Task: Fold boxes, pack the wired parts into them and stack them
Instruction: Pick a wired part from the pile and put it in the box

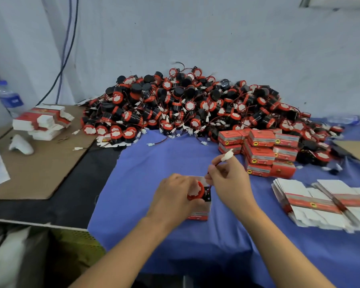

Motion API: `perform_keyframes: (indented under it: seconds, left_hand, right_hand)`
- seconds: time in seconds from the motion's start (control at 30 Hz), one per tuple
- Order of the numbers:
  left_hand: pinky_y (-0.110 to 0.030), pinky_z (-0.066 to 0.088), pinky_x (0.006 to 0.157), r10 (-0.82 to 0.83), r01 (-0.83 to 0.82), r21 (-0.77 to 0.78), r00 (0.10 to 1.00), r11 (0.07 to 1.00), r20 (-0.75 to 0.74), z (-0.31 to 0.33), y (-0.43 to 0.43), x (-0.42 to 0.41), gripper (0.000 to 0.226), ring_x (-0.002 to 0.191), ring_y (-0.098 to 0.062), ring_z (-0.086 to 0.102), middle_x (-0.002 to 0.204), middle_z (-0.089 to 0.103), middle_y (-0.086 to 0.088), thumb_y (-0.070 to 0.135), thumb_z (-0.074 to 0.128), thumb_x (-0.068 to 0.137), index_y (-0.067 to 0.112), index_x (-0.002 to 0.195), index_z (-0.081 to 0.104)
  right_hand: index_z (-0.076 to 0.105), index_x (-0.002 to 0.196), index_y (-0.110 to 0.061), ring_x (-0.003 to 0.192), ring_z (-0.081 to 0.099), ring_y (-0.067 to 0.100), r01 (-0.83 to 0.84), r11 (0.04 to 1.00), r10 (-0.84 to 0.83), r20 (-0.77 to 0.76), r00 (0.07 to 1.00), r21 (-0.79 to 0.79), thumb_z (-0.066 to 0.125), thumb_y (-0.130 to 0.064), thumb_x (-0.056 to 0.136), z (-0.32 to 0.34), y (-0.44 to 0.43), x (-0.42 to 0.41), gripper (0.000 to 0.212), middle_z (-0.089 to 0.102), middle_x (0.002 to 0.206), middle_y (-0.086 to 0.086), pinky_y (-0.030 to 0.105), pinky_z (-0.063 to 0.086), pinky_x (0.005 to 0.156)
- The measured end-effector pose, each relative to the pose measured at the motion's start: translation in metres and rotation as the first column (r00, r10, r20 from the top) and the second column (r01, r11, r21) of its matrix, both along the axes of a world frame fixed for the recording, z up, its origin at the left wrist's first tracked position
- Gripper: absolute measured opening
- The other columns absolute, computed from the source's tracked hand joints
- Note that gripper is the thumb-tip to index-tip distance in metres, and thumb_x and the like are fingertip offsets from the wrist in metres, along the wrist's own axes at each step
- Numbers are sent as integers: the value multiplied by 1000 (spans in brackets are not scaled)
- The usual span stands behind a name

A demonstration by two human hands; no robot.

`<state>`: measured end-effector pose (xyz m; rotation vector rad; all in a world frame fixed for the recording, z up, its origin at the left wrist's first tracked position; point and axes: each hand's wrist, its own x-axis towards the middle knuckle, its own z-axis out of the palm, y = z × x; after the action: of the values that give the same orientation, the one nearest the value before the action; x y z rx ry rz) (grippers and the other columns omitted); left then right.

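A small red and white box (pixel 200 213) stands open on the blue cloth (pixel 158 163). My left hand (pixel 175 196) grips the box together with a red and black wired part (pixel 199 190) sitting in its mouth. My right hand (pixel 229 177) pinches the part's wire, and its white connector (pixel 227 156) sticks up above the fingers. A big heap of the same wired parts (pixel 195 104) lies against the wall. Packed red boxes (pixel 260 152) are stacked to the right of my hands.
Flat unfolded boxes (pixel 320 204) lie fanned out at the right. Another bundle of flat boxes (pixel 44 121) sits on brown cardboard (pixel 40 173) at the left, near a water bottle (pixel 8 98). Cables (pixel 64 59) hang down the wall.
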<state>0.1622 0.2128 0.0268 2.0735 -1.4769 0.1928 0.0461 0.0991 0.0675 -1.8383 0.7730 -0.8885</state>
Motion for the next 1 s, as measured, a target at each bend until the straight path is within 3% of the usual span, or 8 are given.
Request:
perform_keyframes:
  seconds: [0.1,0.2,0.4,0.5,0.6,0.77,0.83,1.0]
  left_hand:
    - [-34,40,90,0,-19,108,985,994,174,-12,2,8,36,114,-19,51,110,66,14,47,73,80,27,108,61]
    - [-34,38,92,-34,-24,204,961,979,274,-26,7,14,30,122,-21,50,117,63,14,40,68,85,31,113,58]
    - [-34,47,81,-21,-78,260,934,963,358,-50,13,11,37,106,-23,57,118,59,4,25,72,79,29,114,63]
    - [-39,46,84,40,-134,273,946,953,323,-57,13,7,53,108,-29,56,128,57,0,22,77,68,31,118,63]
    - [-47,31,103,72,-151,288,961,946,267,-63,8,6,57,131,-34,34,149,32,-1,22,60,84,36,137,44]
    - [-44,31,99,73,-124,303,982,945,174,-69,9,8,41,132,-30,24,144,26,1,22,43,94,35,134,45]
    - [-39,33,92,35,-51,268,997,962,63,-72,11,12,33,129,-27,25,141,24,3,32,41,100,33,132,47]
    - [-38,43,98,-65,74,52,985,996,-163,-89,18,19,35,126,-21,32,142,30,6,34,43,101,28,135,48]
  right_hand:
    - [52,87,-28,78,70,19,-44,999,39,-133,990,-31,58,-12,96,-16,-1,2,20,69,77,1,45,58,72]
    - [54,86,-22,72,61,6,-70,983,11,-329,944,-168,58,-13,94,-28,-3,5,13,66,75,-6,25,44,61]
    - [61,84,-7,73,61,26,-120,952,-38,-500,865,-281,51,-22,98,-21,3,14,22,66,77,6,43,52,64]
    - [61,87,-11,71,60,27,-138,937,-59,-534,843,-322,49,-11,92,-12,6,23,13,64,78,7,39,48,56]
    - [56,92,-8,71,55,28,-172,933,-62,-612,789,-316,46,-5,86,-9,9,41,12,62,85,10,34,39,52]
    - [53,77,-7,68,52,34,-259,911,-18,-656,755,-323,44,-2,79,-30,23,64,10,61,76,13,32,32,52]
    - [48,72,-11,66,42,26,-254,905,-13,-617,787,-342,44,-5,81,-44,26,66,11,52,72,7,30,28,50]
    - [60,96,-23,93,56,19,-369,868,39,-696,717,-331,43,-32,94,-61,18,60,19,65,98,-6,29,36,64]
